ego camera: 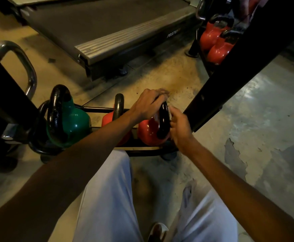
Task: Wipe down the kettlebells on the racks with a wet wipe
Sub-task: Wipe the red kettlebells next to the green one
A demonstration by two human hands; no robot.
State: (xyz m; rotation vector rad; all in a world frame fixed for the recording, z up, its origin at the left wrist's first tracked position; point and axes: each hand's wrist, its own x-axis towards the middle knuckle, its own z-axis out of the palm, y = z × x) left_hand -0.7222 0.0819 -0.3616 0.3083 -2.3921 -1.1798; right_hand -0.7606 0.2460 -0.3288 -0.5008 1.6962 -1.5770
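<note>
At frame centre, on the low rack [107, 109], my left hand [148, 104] grips the red kettlebell [148, 132] handle top, I judge to steady it; my right hand [180, 126] pinches a barely visible wipe against its side.

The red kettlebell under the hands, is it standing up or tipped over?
Standing up: the red kettlebell sits on the rack, black handle on top.
</note>
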